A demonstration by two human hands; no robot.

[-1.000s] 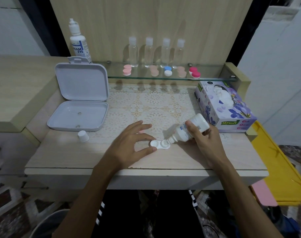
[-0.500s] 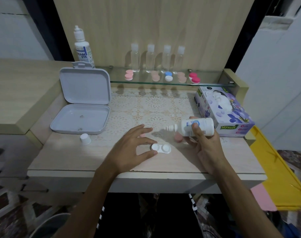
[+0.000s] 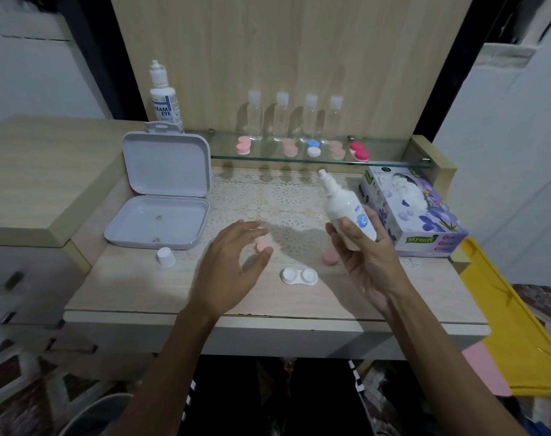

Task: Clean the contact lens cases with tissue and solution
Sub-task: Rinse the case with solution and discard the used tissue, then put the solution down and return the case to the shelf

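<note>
Lens case (image 3: pixel 300 276) lying uncapped at lower centre, just wetted; right hand (image 3: pixel 366 262) fingers gripping solution bottle (image 3: pixel 349 212), now tilting upright; left hand (image 3: pixel 228 265) fingers spreading wide, lifting away; tissue wipe following.

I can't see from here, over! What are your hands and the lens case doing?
Right hand holds solution bottle upright. Left hand open, above desk. White lens case uncapped, untouched. Nothing blocking.

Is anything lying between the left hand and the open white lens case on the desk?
Nothing visible. The left hand hovers open just left of the lens case, with only bare desk between them. A pink cap lies behind the fingers, off that path.
</note>
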